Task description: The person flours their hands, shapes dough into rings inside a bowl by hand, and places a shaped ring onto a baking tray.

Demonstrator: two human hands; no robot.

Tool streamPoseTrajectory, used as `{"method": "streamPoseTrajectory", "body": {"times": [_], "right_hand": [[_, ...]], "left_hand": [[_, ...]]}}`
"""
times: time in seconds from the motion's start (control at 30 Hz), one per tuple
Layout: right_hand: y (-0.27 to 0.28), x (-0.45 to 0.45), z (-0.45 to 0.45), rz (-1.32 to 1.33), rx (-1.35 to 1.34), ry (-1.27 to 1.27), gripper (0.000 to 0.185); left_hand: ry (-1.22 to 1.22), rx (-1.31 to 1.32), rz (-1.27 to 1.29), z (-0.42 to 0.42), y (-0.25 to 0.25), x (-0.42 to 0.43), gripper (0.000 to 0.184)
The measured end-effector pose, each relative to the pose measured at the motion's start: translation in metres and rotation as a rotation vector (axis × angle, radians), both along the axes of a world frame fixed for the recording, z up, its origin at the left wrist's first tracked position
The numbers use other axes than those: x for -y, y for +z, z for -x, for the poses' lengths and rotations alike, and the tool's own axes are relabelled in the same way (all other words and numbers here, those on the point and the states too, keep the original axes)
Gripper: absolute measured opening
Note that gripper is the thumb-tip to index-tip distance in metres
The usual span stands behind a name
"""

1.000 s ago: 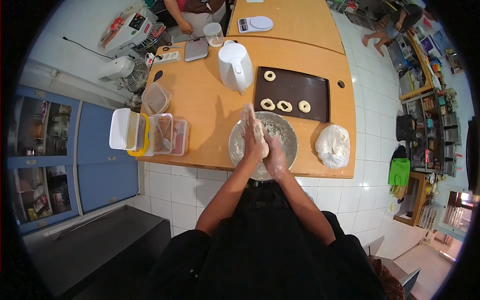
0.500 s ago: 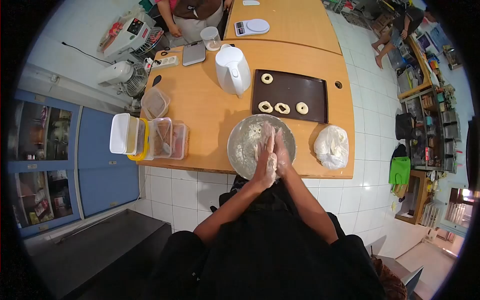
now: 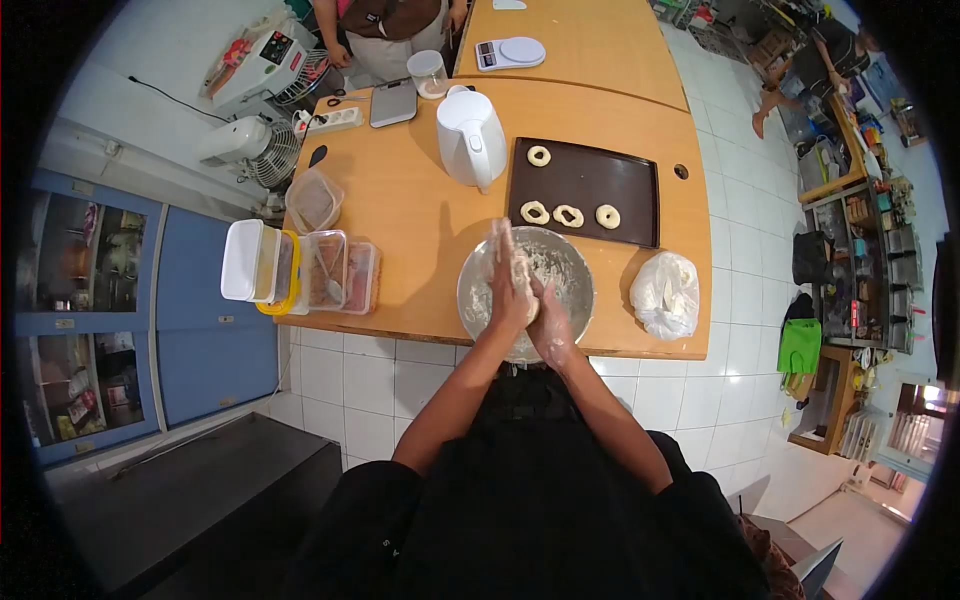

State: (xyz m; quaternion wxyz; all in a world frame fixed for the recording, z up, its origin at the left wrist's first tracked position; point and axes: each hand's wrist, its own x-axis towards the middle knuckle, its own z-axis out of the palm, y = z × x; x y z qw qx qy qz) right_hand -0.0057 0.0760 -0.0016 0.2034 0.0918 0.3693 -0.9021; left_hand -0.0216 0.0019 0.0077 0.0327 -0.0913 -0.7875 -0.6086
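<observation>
Over a steel mixing bowl, my two hands press together palm to palm. My left hand has its fingers stretched up the bowl, coated in flour and sticky bits. My right hand lies lower against it, also floury. Between the palms a piece of pale dough shows in part; the hands hide the rest. Flour and dough scraps cling to the bowl's inside. Just beyond the bowl is a dark baking tray with several dough rings on it.
A white electric kettle stands behind the bowl, and a knotted plastic bag lies to its right. Plastic containers crowd the table's left edge. Scales and a jar sit farther back, near another person.
My hands have slid against each other: the left is farther up and left, the right lower. The dough roll that showed below the palms is now mostly covered.
</observation>
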Motion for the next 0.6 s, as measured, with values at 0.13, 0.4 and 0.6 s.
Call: {"method": "streamPoseTrajectory", "body": {"times": [0.13, 0.4, 0.6], "right_hand": [[0.005, -0.011, 0.019, -0.182, -0.081, -0.107, 0.071], [0.02, -0.001, -0.002, 0.176, -0.034, -0.033, 0.076], [0.019, -0.015, 0.014, 0.269, -0.053, -0.156, 0.08]], "left_hand": [[-0.072, 0.197, -0.251, -0.024, -0.005, -0.016, 0.069], [0.225, 0.099, -0.044, 0.04, -0.003, 0.019, 0.065], [0.08, 0.497, -0.559, -0.001, -0.06, 0.011, 0.067]]}}
